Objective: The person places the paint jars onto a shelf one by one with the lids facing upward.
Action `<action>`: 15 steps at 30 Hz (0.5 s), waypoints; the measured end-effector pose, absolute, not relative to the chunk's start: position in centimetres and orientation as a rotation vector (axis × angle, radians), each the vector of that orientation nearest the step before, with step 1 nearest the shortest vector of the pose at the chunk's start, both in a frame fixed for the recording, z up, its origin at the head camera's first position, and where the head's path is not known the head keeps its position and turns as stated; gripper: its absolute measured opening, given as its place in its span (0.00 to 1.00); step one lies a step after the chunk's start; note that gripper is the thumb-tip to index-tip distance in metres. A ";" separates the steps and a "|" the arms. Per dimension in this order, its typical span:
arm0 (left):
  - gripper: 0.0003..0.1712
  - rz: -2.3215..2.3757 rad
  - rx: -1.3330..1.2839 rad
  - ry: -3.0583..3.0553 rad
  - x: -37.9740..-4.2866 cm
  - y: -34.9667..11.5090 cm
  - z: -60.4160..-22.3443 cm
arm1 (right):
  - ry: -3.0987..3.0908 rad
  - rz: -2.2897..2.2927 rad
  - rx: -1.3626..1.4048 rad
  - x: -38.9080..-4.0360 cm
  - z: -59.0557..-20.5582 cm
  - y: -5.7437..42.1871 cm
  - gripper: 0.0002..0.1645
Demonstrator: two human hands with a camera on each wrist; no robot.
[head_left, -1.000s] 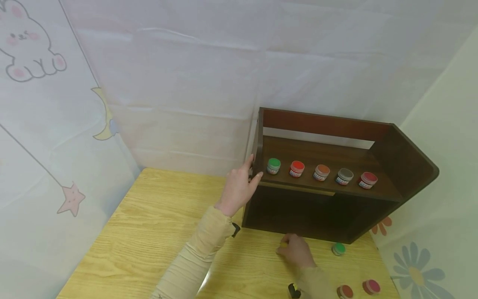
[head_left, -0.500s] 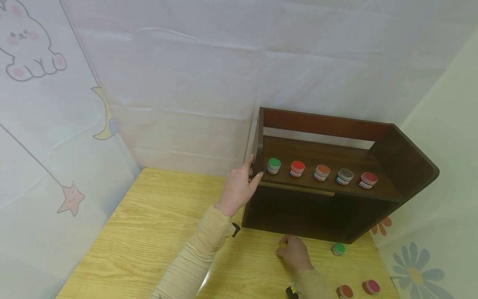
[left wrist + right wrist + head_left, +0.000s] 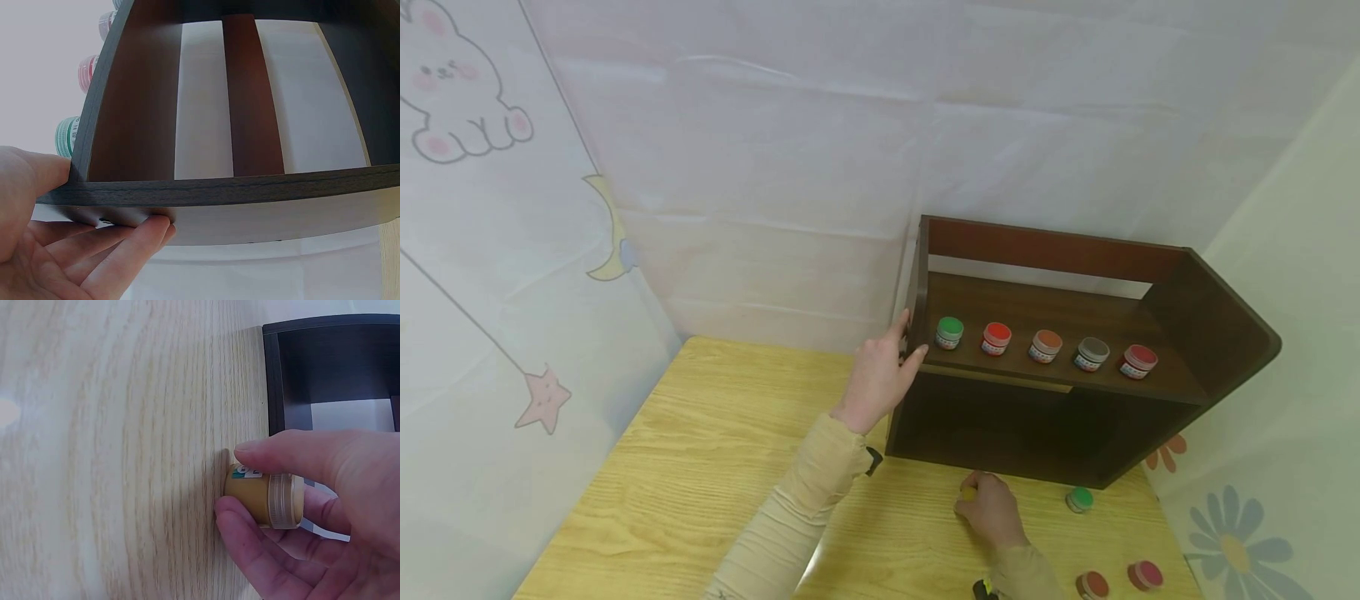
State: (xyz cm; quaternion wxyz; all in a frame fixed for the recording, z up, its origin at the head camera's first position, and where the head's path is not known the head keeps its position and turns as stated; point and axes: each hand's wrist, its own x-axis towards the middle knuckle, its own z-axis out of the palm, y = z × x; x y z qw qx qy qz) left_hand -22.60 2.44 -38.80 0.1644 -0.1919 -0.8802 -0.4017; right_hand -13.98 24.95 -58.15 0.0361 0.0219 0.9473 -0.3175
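Note:
My right hand point(image 3: 997, 510) holds a small yellow paint jar point(image 3: 251, 497) between thumb and fingers, low at the tabletop in front of the dark wooden shelf point(image 3: 1067, 232). In the right wrist view the jar has a clear ridged lid and a bit of label; its base is right at the wood surface. My left hand point(image 3: 877, 379) grips the shelf's left side panel point(image 3: 206, 192), thumb at the front edge and fingers along the outer face. On the upper board stand a green jar point(image 3: 949, 334), a red jar point(image 3: 997, 339), an orange-brown jar point(image 3: 1045, 346), a grey jar point(image 3: 1092, 354) and a dark red jar point(image 3: 1138, 362).
Another green jar point(image 3: 1079, 500) is on the wooden table point(image 3: 722, 467) by the shelf's front right corner. Nearer the front are a brownish-red jar point(image 3: 1092, 585) and a magenta jar point(image 3: 1146, 575). Patterned cloth walls point(image 3: 760, 167) close off the back and sides.
My right hand shifts very slightly at the same spot with the yellow paint jar in its fingers. The left hand, the shelf and the other jars stay put.

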 end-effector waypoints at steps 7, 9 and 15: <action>0.36 -1.134 -0.544 -2.512 -22.6 2.4 -38.7 | 2.910 -0.967 0.059 -13.9 -58.1 24.9 0.12; 0.36 -1.138 -0.545 -2.512 -22.6 2.4 -38.7 | 2.910 -0.968 0.065 -13.9 -58.1 24.9 0.12; 0.36 -1.147 -0.549 -2.512 -22.6 2.5 -38.7 | 2.902 -0.983 0.059 -13.8 -58.3 24.9 0.13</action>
